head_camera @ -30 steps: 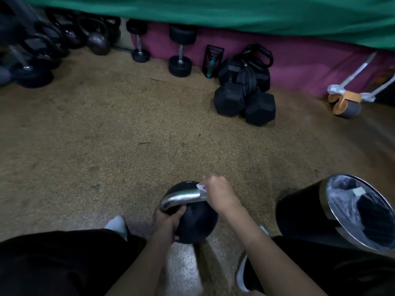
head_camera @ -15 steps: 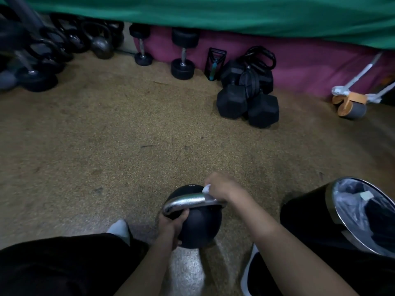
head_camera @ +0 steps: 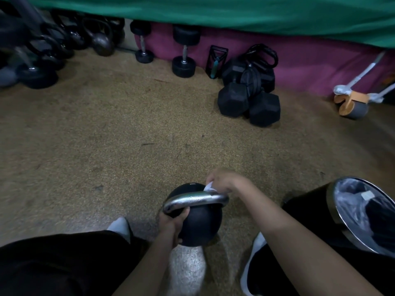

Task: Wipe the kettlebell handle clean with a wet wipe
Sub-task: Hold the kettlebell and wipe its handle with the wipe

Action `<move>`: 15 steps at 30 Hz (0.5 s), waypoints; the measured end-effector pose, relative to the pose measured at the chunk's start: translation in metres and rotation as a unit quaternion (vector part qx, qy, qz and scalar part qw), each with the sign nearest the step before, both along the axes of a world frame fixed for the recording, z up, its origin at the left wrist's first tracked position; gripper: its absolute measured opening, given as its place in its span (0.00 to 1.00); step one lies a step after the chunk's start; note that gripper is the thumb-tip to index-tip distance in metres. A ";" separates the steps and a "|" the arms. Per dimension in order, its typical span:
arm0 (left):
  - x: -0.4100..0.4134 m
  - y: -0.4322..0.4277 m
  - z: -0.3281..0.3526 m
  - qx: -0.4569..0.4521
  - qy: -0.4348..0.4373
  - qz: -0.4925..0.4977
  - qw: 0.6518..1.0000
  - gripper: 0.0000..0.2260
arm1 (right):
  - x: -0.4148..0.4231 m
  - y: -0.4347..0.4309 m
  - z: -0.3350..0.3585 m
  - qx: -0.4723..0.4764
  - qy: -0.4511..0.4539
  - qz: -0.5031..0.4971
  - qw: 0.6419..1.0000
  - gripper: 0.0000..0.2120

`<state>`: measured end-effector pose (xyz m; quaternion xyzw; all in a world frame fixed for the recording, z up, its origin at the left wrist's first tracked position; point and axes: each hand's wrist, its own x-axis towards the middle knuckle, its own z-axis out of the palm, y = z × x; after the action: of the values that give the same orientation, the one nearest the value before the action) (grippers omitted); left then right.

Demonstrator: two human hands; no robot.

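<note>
1. Low in the middle of the view, standing on the brown speckled floor: a black round kettlebell, between two legs in black trousers.
2. Arched over the ball from left to right: the silver metal handle, shiny, with small wet-looking spots along the top.
3. Grasping the kettlebell at its left side, just under the left end of the handle: the left hand, fingers curled around the ball, thumb up near the metal.
4. Above the right bend of the handle: the right hand, fingers curled down and pinching a white wet wipe.
5. Mostly hidden inside those fingers, the wet wipe; only one small corner sticking out to the left, just over the handle. Really touching the metal or not: cannot tell, covered by the hand.
6. To the right of the right forearm: a black bin with a metal rim and a pale plastic liner inside.
7. Beside the left knee, a white sock.
8. Far across the floor, along a pink wall pad under a green cloth: a heap of black hex dumbbells, two round dumbbells standing on end, other kettlebells at the far left, and an orange and grey wheel roller at the far right.
</note>
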<state>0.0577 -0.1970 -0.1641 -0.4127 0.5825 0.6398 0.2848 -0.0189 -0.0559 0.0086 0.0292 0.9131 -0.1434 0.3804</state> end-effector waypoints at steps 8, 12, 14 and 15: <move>0.001 0.000 0.001 0.000 0.007 0.006 1.000 0.36 | -0.002 -0.007 -0.007 0.018 0.003 0.014 1.000 0.11; 0.001 -0.001 0.001 -0.017 0.000 -0.003 1.000 0.38 | -0.003 -0.006 0.001 -0.002 0.005 0.037 0.999 0.10; 0.001 -0.001 0.001 -0.020 -0.007 -0.004 1.000 0.38 | -0.003 -0.002 0.003 -0.007 0.015 0.032 0.999 0.09; 0.001 -0.001 0.000 -0.018 -0.008 -0.004 1.000 0.38 | -0.002 0.000 0.002 -0.005 0.021 0.026 0.999 0.09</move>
<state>0.0584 -0.1980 -0.1645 -0.4202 0.5932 0.6250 0.2844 -0.0212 -0.0561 0.0107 0.0009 0.9207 -0.1388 0.3647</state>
